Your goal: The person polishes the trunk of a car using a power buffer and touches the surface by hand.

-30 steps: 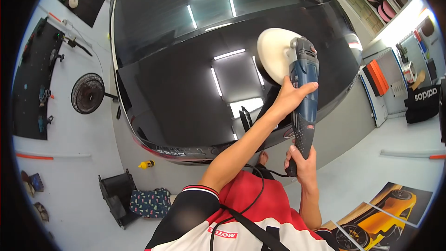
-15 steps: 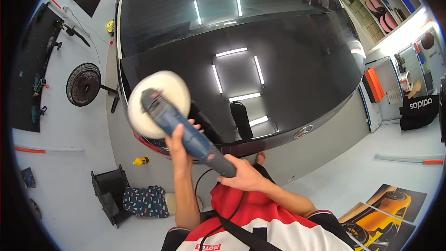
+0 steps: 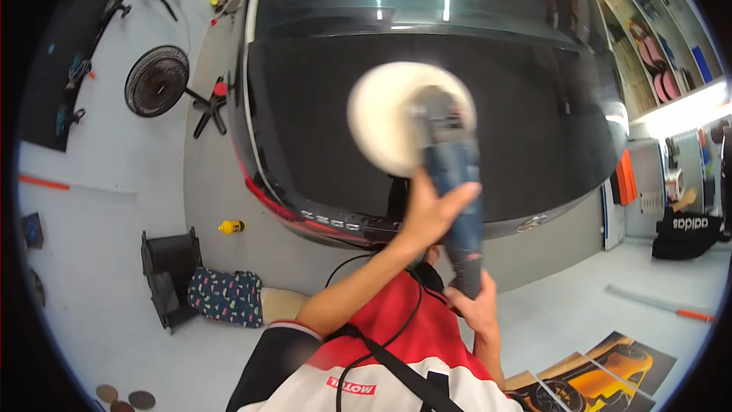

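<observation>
A blue and black power polisher (image 3: 451,175) with a round cream pad (image 3: 387,116) is over the black rear panel of a car (image 3: 526,130), near its middle. My left hand (image 3: 436,210) grips the body of the tool just below its head, thumb across the top. The rear handle sits in my right hand (image 3: 476,304), close to my body. Polisher and pad are blurred by motion. A black cord (image 3: 353,258) runs from the handle area across my red and white shirt.
A standing fan (image 3: 158,82) is left of the car. On the floor at the left are a yellow bottle (image 3: 232,226) and a black seat frame (image 3: 169,278) beside a patterned cloth (image 3: 226,296). Shelves (image 3: 671,30) and a black bag (image 3: 685,235) stand at the right.
Both hands have swung the polisher from the left edge of the panel to the right and away from me, to mid-panel. My view has shifted as well.
</observation>
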Demonstrator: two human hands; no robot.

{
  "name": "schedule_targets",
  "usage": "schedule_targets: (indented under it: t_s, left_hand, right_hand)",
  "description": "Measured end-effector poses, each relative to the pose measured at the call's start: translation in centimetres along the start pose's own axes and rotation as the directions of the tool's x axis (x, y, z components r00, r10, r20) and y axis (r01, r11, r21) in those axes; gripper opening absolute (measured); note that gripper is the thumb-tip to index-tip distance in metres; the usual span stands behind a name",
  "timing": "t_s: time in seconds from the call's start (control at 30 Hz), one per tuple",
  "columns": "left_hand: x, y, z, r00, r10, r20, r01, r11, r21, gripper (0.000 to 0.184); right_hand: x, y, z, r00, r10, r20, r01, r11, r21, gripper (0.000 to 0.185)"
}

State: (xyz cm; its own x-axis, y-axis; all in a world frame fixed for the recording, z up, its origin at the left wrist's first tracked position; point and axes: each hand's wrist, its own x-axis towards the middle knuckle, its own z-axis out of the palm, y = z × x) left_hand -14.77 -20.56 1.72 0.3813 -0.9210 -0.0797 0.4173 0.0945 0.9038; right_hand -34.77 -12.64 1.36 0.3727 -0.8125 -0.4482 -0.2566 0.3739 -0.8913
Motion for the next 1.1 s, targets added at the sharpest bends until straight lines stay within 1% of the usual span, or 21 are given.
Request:
schedule_targets:
  t_s: [0.03, 0.07, 0.1, 0.13, 0.17, 0.23, 0.3, 0.4, 0.43, 0.5, 0.53, 0.57, 0.6, 0.63, 0.7, 0.73, 0.77, 0.8, 0.93, 1.03, 1.1]
  left_hand:
    - [0.8, -2.3, 1.1, 1.0, -0.015, 0.004, 0.015, 0.997, 0.073, 0.07]
    - [1.5, -3.8, 2.3, 0.998, -0.024, 0.059, 0.017, 0.994, 0.112, 0.087]
    - [2.4, -5.3, 3.1, 0.983, -0.105, 0.151, 0.087, 0.989, 0.121, 0.095]
    - [2.9, -5.7, 4.1, 0.975, -0.134, 0.175, 0.111, 0.984, 0.138, 0.098]
    - [3.3, -4.7, 4.6, 0.942, -0.254, 0.221, 0.202, 0.951, 0.233, 0.101]
    - [4.1, -3.8, 5.4, 0.912, -0.332, 0.24, 0.233, 0.902, 0.363, 0.103]
    - [4.5, -3.1, 4.7, 0.916, -0.316, 0.248, 0.222, 0.913, 0.342, 0.103]
    - [5.4, -2.9, 1.9, 0.961, -0.226, 0.158, 0.17, 0.936, 0.309, 0.094]
    - [5.5, -1.7, 0.5, 0.965, -0.18, 0.193, 0.162, 0.981, 0.106, 0.087]
    - [6.0, -0.6, -3.2, 0.984, -0.112, 0.139, 0.112, 0.994, 0.009, 0.077]
    - [6.0, 0.2, -5.2, 0.994, -0.107, 0.032, 0.106, 0.994, 0.031, 0.072]
    - [5.6, 2.3, -7.3, 0.999, -0.028, 0.016, 0.028, 0.999, 0.021, 0.066]
    - [5.4, 4.0, -9.7, 0.999, -0.028, 0.019, 0.027, 0.999, 0.025, 0.061]
    - [5.3, 4.3, -11.7, 0.993, 0.088, -0.082, -0.087, 0.996, 0.023, 0.058]
    - [5.2, 5.1, -16.9, 0.991, 0.021, -0.134, -0.023, 1.0, -0.011, 0.056]
    - [5.0, 5.7, -19.0, 0.988, -0.007, -0.155, -0.005, 0.997, -0.078, 0.059]
    - [4.4, 7.4, -19.7, 0.976, -0.021, -0.217, -0.001, 0.995, -0.101, 0.062]
    - [4.3, 7.7, -21.3, 0.964, -0.015, -0.267, -0.011, 0.995, -0.098, 0.06]
    - [4.7, 8.9, -23.9, 0.961, -0.055, -0.271, 0.012, 0.987, -0.158, 0.056]
    - [4.6, 8.8, -21.9, 0.952, -0.006, -0.308, -0.009, 0.999, -0.049, 0.056]
    - [4.4, 7.7, -19.3, 0.971, -0.014, -0.239, 0.013, 1.0, -0.005, 0.054]
  right_hand:
    - [-0.6, 0.0, 0.2, 0.993, 0.089, -0.082, -0.081, 0.992, 0.092, 0.04]
    - [-0.6, 0.4, 0.4, 0.988, 0.018, -0.154, 0.007, 0.988, 0.156, 0.038]
    - [-0.6, 0.6, 0.8, 0.978, 0.014, -0.209, 0.028, 0.98, 0.196, 0.037]
    - [-0.5, 0.5, 1.4, 0.969, 0.014, -0.246, 0.047, 0.97, 0.239, 0.036]
    - [-0.4, 0.3, 1.8, 0.958, 0.015, -0.286, 0.068, 0.957, 0.28, 0.035]
    - [0.1, -0.3, 2.6, 0.954, 0.013, -0.298, 0.085, 0.946, 0.313, 0.034]
    - [0.5, -0.8, 3.6, 0.952, 0.015, -0.307, 0.098, 0.932, 0.349, 0.033]
    - [1.7, -0.8, 5.1, 0.969, -0.014, -0.248, 0.084, 0.958, 0.274, 0.03]
    - [2.0, -1.3, 5.8, 0.97, -0.021, -0.241, 0.089, 0.957, 0.275, 0.03]
    - [3.2, -2.6, 7.8, 0.99, -0.077, -0.115, 0.092, 0.987, 0.129, 0.027]
    - [4.0, -2.7, 8.7, 0.992, -0.107, -0.07, 0.115, 0.987, 0.113, 0.025]
    - [5.1, -1.8, 9.6, 0.992, -0.126, 0.003, 0.124, 0.978, 0.165, 0.025]
    - [5.4, -3.3, 10.8, 0.993, -0.094, 0.068, 0.086, 0.99, 0.114, 0.028]
    - [5.9, -5.0, 12.2, 0.99, -0.061, 0.13, 0.053, 0.997, 0.062, 0.031]
    - [8.1, -4.8, 14.8, 0.93, -0.26, 0.26, 0.277, 0.96, -0.033, 0.041]
    - [8.4, -5.9, 16.1, 0.933, -0.168, 0.317, 0.196, 0.979, -0.059, 0.05]
    - [9.4, -6.1, 17.0, 0.92, -0.153, 0.361, 0.212, 0.969, -0.13, 0.044]
    - [9.8, -6.4, 18.3, 0.895, -0.267, 0.356, 0.315, 0.945, -0.083, 0.045]
    - [11.1, -7.8, 19.6, 0.884, -0.17, 0.435, 0.244, 0.963, -0.119, 0.051]
    - [10.6, -7.8, 18.6, 0.883, -0.165, 0.44, 0.253, 0.956, -0.148, 0.048]
    - [8.5, -6.8, 16.8, 0.936, -0.149, 0.318, 0.168, 0.985, -0.032, 0.043]
